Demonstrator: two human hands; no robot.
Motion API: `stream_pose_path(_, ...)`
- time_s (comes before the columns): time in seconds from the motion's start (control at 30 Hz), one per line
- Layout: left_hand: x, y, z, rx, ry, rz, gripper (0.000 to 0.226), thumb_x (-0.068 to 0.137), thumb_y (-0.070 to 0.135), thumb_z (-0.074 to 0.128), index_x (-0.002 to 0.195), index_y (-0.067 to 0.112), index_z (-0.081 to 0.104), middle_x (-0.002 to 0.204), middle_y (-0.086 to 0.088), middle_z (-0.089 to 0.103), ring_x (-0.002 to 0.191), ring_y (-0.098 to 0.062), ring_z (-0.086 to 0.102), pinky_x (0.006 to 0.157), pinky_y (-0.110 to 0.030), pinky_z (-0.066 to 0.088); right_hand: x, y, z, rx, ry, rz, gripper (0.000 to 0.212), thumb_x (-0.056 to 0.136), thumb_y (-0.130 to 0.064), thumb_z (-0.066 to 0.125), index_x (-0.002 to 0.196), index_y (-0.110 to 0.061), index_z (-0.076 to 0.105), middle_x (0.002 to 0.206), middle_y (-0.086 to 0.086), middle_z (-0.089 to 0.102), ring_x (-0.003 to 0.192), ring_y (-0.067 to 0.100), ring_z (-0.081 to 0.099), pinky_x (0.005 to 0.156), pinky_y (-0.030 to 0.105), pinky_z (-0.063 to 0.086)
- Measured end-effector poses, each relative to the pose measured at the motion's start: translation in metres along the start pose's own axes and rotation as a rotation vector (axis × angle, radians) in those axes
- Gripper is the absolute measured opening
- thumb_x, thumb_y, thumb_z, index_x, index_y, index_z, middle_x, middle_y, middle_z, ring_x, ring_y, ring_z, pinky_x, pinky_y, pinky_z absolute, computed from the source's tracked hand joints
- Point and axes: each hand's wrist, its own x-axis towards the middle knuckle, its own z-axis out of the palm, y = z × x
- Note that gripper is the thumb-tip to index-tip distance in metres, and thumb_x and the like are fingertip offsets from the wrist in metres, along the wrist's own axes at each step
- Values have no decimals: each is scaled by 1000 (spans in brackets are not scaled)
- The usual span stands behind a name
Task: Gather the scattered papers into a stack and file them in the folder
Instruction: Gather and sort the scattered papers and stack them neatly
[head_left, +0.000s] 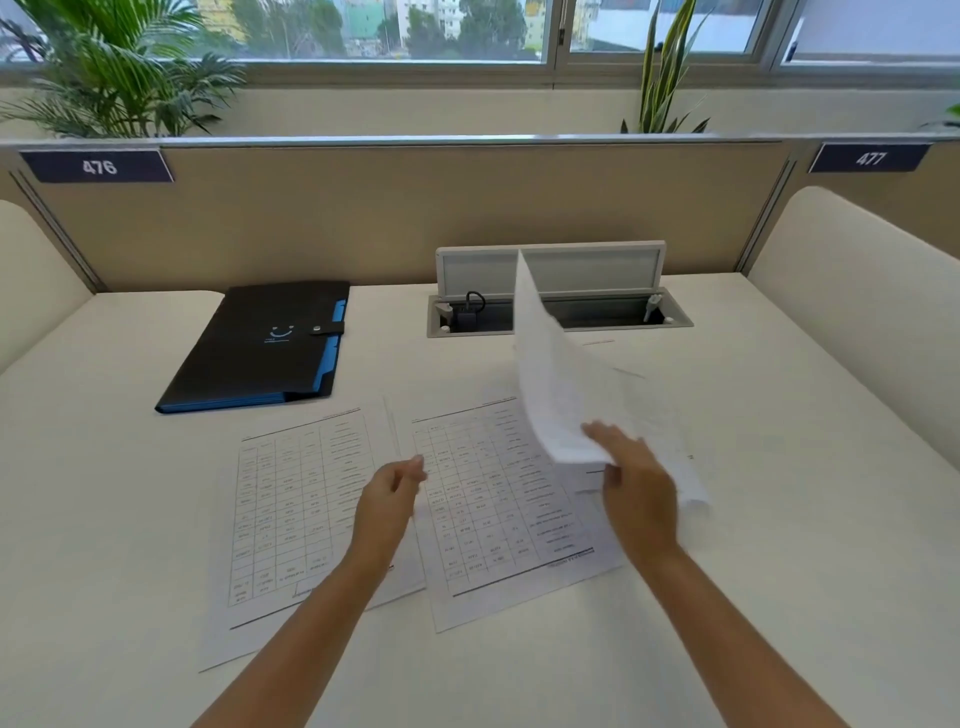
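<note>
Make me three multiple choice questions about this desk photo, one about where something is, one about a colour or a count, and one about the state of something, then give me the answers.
1. Where does the folder lie on the desk?
A. far left, beyond the flat sheets
B. under the right hand
C. inside the cable box

2. How many printed sheets lie flat in front of the person?
A. none
B. two
C. five

3. What state is the folder in?
A. open, papers inside
C. standing upright
B. closed, strap snapped

Answers:
1 A: it sits far left, beyond the left sheet.
2 B: the left sheet and the middle sheet lie flat, while the right hand lifts a curled sheet.
3 B: the cover lies flat with its strap fastened.
</note>
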Motion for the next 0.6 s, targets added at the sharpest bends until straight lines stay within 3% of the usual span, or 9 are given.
stream_pose_path(0.1, -1, 14, 3, -408, -260, -293, 53, 89, 55, 35, 113, 12, 54, 111, -8, 64, 103, -28, 61, 81, -37, 53, -28, -21, 10, 12, -148, -243, 65, 67, 28, 54, 116, -13, 64, 121, 7, 64, 117, 28, 57, 102, 48, 39)
stream_pose_path(0.23, 3, 8, 0, -499, -326, -268, 66, 87, 64, 31, 124, 15, 55, 118, -14, 63, 108, -34, 61, 94, -57, 48, -54, -35, 18, -34, -272, -438, 59, 58, 23, 67, 107, -10, 70, 114, 11, 68, 110, 32, 62, 94, 56, 44)
stream_pose_path(0.3, 3, 1, -2, -535, -291, -306, 73, 84, 67, 30, 121, 10, 56, 106, -15, 66, 95, -33, 64, 82, -53, 54, -61, -35, 21, 18, -429, -394, 56, 68, 16, 65, 116, -13, 65, 125, 8, 62, 120, 25, 56, 103, 48, 42)
stream_pose_path(0.37, 2, -7, -5, -573, -233, -378, 75, 80, 70, 32, 113, 8, 58, 95, -16, 67, 84, -30, 66, 66, -43, 57, -65, -32, 20, 99, -638, -236, 52, 84, -10, 63, 132, -25, 50, 140, -5, 48, 131, 5, 39, 114, 28, 29)
stream_pose_path(0.43, 1, -15, -6, -590, -220, -406, 68, 80, 68, 39, 111, 11, 59, 102, -18, 67, 91, -33, 66, 67, -41, 58, -66, -29, 19, 125, -804, -167, 63, 80, -51, 63, 137, -40, 38, 143, -18, 41, 128, -10, 30, 113, 19, 24)
stream_pose_path(0.5, 0, -18, -7, -568, -213, -411, 53, 83, 55, 51, 112, 12, 57, 104, -18, 67, 94, -33, 66, 65, -40, 58, -65, -26, 18, 174, -926, -139, 74, 70, -71, 58, 135, -47, 34, 138, -25, 45, 125, -12, 37, 111, 22, 30)
stream_pose_path(0.6, 0, -16, -6, -517, -200, -397, 36, 85, 21, 57, 116, 4, 56, 95, -12, 70, 82, -27, 68, 54, -33, 55, -66, -20, 18, 219, -970, -109, 66, 72, -78, 45, 131, -52, 36, 128, -27, 54, 126, -4, 42, 111, 26, 30)
